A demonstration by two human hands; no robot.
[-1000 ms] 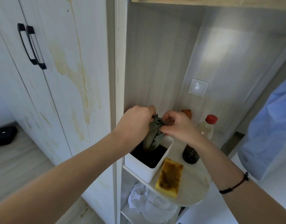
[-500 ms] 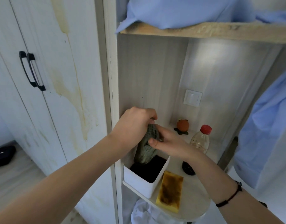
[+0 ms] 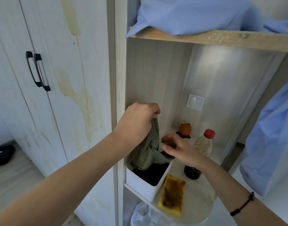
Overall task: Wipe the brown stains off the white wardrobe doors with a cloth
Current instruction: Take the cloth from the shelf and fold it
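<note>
Lifted higher since before, our cloth (image 3: 148, 149) hangs over the white bin (image 3: 144, 187). Left hand (image 3: 136, 123) fingers clench its top — right hand (image 3: 179, 150) fingers pinch its lower corner

**Cloth held over the tub**

Left hand (image 3: 136, 126) grips the top of the grey-green cloth (image 3: 148, 150), which hangs over the white tub (image 3: 144, 186) of dark liquid. Right hand (image 3: 177, 149) pinches its lower corner. A stained sponge (image 3: 172, 194) lies just beside the tub, a red-capped bottle (image 3: 203, 147) behind. Brown stains (image 3: 81, 95) run down the white door (image 3: 61, 46) at left.
</note>
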